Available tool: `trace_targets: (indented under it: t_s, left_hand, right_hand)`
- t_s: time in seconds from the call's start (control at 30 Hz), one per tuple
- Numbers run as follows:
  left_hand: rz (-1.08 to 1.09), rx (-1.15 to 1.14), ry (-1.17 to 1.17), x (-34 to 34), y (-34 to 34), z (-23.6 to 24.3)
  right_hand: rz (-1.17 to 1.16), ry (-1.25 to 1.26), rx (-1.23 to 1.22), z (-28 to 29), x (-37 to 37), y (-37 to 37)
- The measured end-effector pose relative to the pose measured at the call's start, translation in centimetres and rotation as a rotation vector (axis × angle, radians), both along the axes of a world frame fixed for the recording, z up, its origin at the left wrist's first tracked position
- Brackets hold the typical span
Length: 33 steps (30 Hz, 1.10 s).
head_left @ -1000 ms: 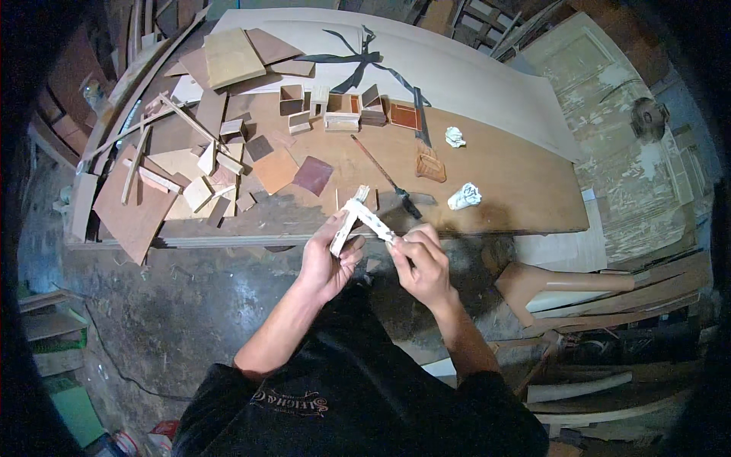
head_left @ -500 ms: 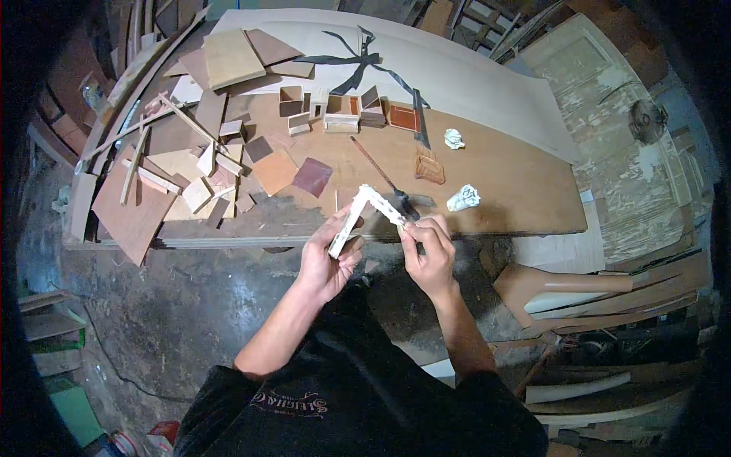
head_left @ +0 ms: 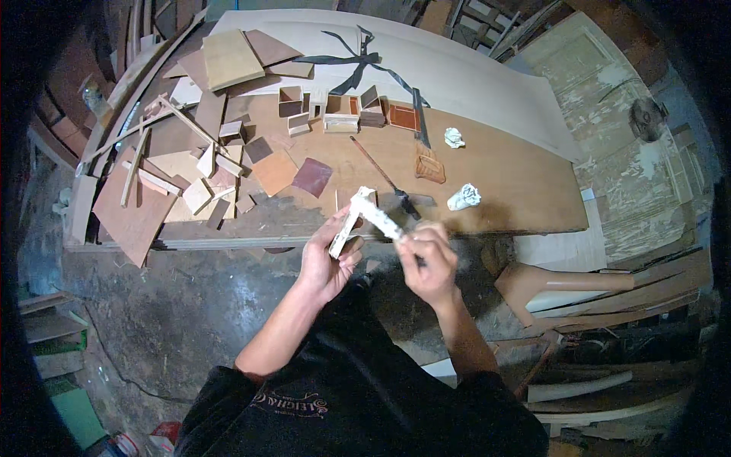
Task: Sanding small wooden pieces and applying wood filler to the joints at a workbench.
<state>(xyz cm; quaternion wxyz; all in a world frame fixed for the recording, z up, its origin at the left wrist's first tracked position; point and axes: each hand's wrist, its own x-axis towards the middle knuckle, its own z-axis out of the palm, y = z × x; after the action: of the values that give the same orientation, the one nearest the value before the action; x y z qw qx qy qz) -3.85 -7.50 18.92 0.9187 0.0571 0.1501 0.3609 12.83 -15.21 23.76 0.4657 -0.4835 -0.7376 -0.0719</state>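
I hold a pale L-shaped wooden corner piece (head_left: 364, 213) over the near edge of a low brown board (head_left: 502, 183). My left hand (head_left: 326, 255) grips its left leg from below. My right hand (head_left: 428, 255) pinches the end of its right leg, fingers closed around it. The piece is smeared white in places, its corner pointing away from me.
A thin brush (head_left: 384, 179) lies on the board past the piece. Two crumpled white wads (head_left: 463, 197) and a small brown pad (head_left: 430, 167) lie to the right. Small open wooden boxes (head_left: 341, 113) stand farther back. Wood offcuts (head_left: 202, 183) are heaped at left. Curved planks (head_left: 571, 286) lie at right.
Both hands have shifted slightly while keeping hold of the corner piece, which has turned a little and sits a bit higher toward the board's edge.
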Motion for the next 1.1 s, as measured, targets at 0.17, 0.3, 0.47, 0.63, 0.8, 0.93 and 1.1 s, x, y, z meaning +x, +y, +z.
trace_targets:
  t_s: [0.17,0.3,0.47,0.63,0.8,0.93,1.1]
  left_hand:
    - [0.012,0.021,0.004,0.2,-0.1,0.2]
    - [-0.011,0.044,0.012,0.2,-0.1,0.2]
    - [-0.011,0.074,-0.010,0.1,-0.2,0.1]
    - [-0.017,0.102,-0.020,0.2,-0.2,0.0]
    - [-0.020,0.068,-0.032,0.1,-0.3,0.2]
    - [-0.016,0.070,0.004,0.2,-0.5,0.4]
    - [-0.015,0.217,0.087,0.1,-0.6,1.0]
  right_hand:
    - [-0.020,-0.026,-0.046,-0.8,0.0,-0.1]
    - [-0.125,-0.029,-0.052,-0.9,0.5,0.4]
    - [-0.132,-0.006,-0.027,-0.7,0.6,0.6]
    - [-0.120,0.144,0.014,-1.2,0.8,0.4]
    - [-0.101,0.262,0.012,-1.3,1.1,0.1]
    - [-0.071,0.245,0.005,-1.7,1.1,0.3]
    - [-0.132,0.435,-0.030,-2.1,1.0,0.6]
